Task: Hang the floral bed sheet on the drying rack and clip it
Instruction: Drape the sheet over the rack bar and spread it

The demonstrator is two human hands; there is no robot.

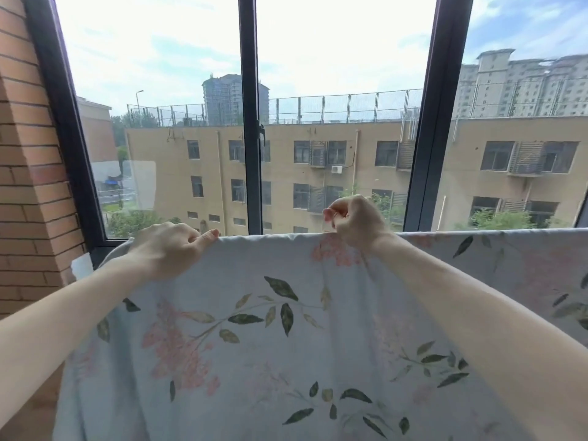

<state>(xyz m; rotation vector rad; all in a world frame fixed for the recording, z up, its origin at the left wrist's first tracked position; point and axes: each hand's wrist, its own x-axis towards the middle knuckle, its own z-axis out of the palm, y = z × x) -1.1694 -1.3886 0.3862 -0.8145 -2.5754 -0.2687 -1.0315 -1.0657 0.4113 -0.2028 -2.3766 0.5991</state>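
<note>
The floral bed sheet [261,338], pale blue with pink blossoms and green leaves, hangs spread across the lower half of the view, its top fold forming a straight line at window-sill height. The rack's bar lies hidden beneath that fold. My left hand [168,246] grips the top fold at the left, thumb lying along the edge. My right hand [356,221] sits on the fold near the middle with its fingers curled; whether it holds the cloth or a clip is hidden. No clip shows.
A large dark-framed window [251,122] stands directly behind the sheet, with a handle on its middle post. A brick wall [28,173] closes the left side. A beige building and towers lie outside.
</note>
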